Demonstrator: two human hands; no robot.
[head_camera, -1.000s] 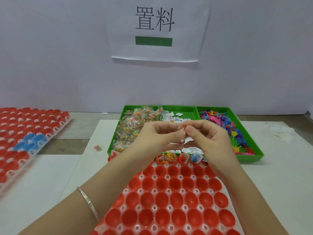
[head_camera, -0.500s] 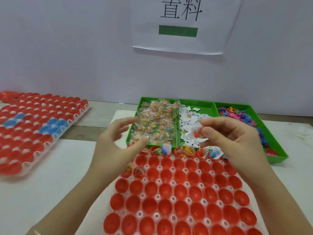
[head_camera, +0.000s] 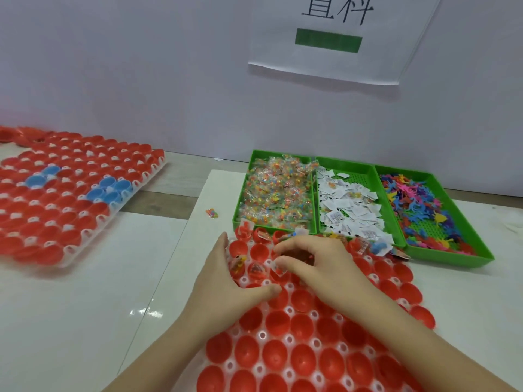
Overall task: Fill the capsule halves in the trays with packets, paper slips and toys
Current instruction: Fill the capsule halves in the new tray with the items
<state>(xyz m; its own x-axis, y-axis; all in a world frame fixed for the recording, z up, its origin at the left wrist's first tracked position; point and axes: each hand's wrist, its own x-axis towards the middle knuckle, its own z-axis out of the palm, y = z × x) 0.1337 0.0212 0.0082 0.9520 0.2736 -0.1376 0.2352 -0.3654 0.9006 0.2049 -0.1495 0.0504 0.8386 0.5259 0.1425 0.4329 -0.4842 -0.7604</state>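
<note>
My right hand (head_camera: pixel 317 264) pinches a small packet (head_camera: pixel 278 269) over a red cup (head_camera: pixel 278 275) in the near tray (head_camera: pixel 288 318), my left hand (head_camera: pixel 223 275) rests open beside it, and I think next I drop it in

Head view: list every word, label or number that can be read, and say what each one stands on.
"料", partly cut off by the top edge, on the white paper sign on the wall; the character to its left is cropped too far to read for sure.
Green bar on the same sign: no text.
Paper slips in the middle green bin: printed marks, too small to read.
Nothing else carries legible text.
</note>
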